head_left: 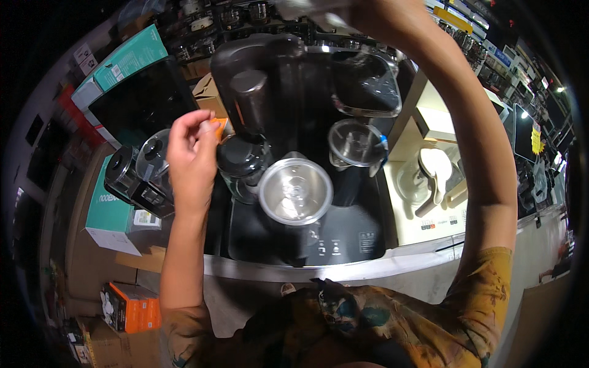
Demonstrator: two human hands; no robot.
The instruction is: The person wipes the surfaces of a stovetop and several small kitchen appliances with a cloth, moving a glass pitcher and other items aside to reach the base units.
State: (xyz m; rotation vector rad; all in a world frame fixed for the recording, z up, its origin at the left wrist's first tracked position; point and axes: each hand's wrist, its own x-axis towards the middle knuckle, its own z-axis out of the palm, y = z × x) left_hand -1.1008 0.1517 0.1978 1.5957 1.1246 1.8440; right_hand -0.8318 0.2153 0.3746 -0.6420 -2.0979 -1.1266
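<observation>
My left hand (193, 150) is raised at the left of a black tea-making appliance (362, 236), fingers curled toward the thumb. A small orange patch (218, 127) shows at the thumb tip; whether the fingers hold it or it lies behind is unclear. Below it stands a glass pot with a black lid (244, 156). A round steel pot (296, 191) sits open in front, its inside bare metal. My right hand (383, 18) reaches far forward to the top edge, smeared by motion. A whitish blurred thing (316, 9) is at its fingers, which I cannot make out.
Behind the steel pot stand a clear lidded vessel (356, 144) and a dark glass-topped container (366, 83). A cream appliance with a glass pot (414, 182) is on the right. Teal boxes (110, 214) and a black kettle (123, 172) stand left; an orange box (136, 306) sits lower.
</observation>
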